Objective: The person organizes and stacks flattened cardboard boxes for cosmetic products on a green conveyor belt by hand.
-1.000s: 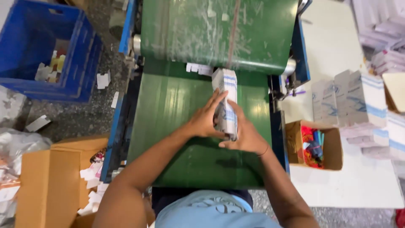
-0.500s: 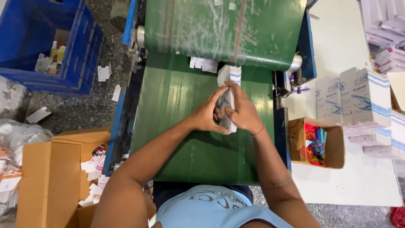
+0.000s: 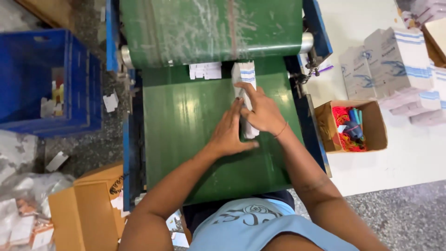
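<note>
Green conveyor belt (image 3: 186,139); both hands' fingers, left hand (image 3: 230,132), right hand (image 3: 262,111), clasp white blue-striped carton stack (image 3: 245,76).

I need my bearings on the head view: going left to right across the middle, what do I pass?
Blue crate → green belt → left hand → white carton stack → right hand → small open box of coloured bands → bundled white-and-blue cartons.
</note>
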